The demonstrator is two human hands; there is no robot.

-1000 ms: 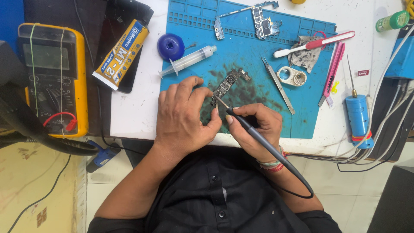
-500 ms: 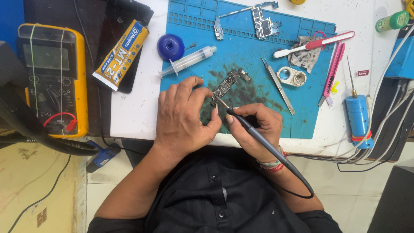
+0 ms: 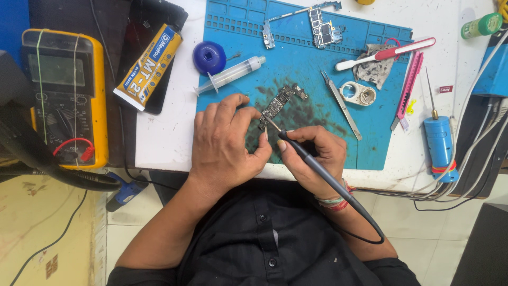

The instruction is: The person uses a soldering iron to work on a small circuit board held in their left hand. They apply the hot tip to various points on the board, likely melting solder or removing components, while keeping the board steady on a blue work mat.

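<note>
While the left hand is pinning the small dark circuit board on the blue silicone mat, the right hand is pinching a black soldering iron; a slip could be bridging neighbouring contacts.

Blue mat — yellow meter

Yellow multimeter at far left, beside a glue tube. On the blue mat: round blue cap touching nothing, syringe just below it, tweezers, white tape roll, toothbrush. Blue cylindrical tool off the mat's right edge.
</note>
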